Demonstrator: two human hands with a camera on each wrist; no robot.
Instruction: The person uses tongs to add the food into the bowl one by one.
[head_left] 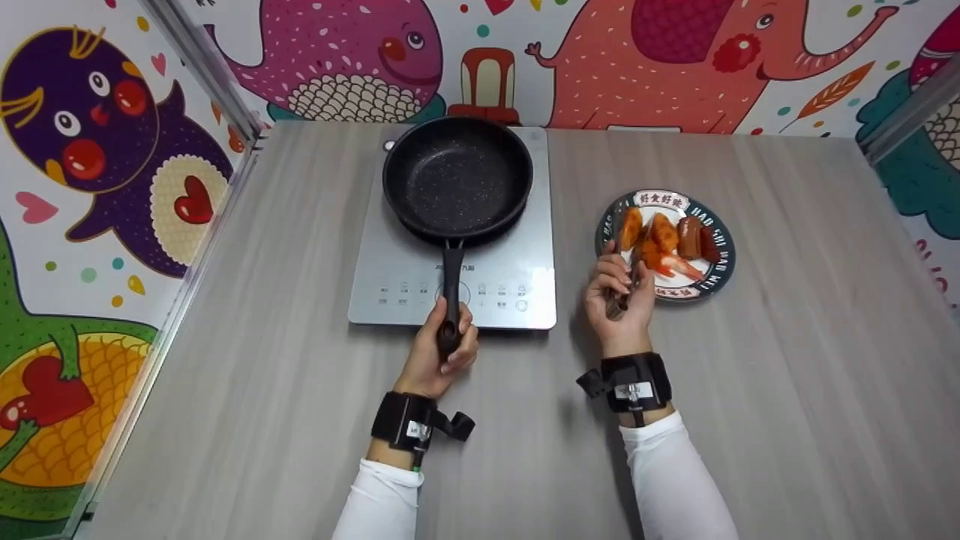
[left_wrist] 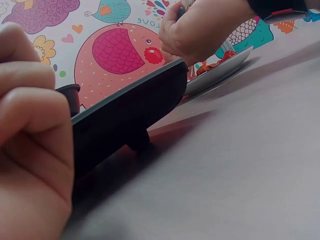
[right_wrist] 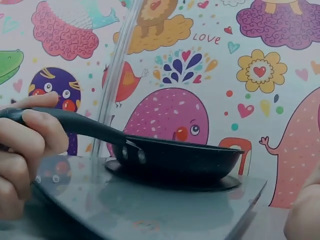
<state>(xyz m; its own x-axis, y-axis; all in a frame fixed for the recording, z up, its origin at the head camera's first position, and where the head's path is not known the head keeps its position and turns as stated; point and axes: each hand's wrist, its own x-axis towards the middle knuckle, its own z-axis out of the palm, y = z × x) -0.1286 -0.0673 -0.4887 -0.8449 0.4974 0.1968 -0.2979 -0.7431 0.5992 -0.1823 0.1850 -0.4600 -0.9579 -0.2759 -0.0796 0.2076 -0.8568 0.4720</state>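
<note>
My left hand (head_left: 427,360) grips the handle of a black speckled frying pan (head_left: 459,176), its fingers curled round it. The inside of the pan holds no food. It sits on a silver induction cooktop (head_left: 517,259), and the right wrist view shows the pan (right_wrist: 185,162) from the side. My right hand (head_left: 626,322) holds metal tongs (head_left: 616,306) over the left part of a round plate (head_left: 718,281). The tongs' arms reach among golden fried pieces (head_left: 663,231); whether they pinch one cannot be told. Sausage pieces (head_left: 689,237) and a shrimp-like piece (head_left: 679,265) lie beside these.
Pan and plate share a grey wood-grain table (head_left: 795,337). Patterned panels (head_left: 675,67) with cartoon animals stand along its back and sides. A metal-edged corner post (head_left: 217,67) rises at the back left. Black straps (head_left: 636,381) with cameras sit on both wrists.
</note>
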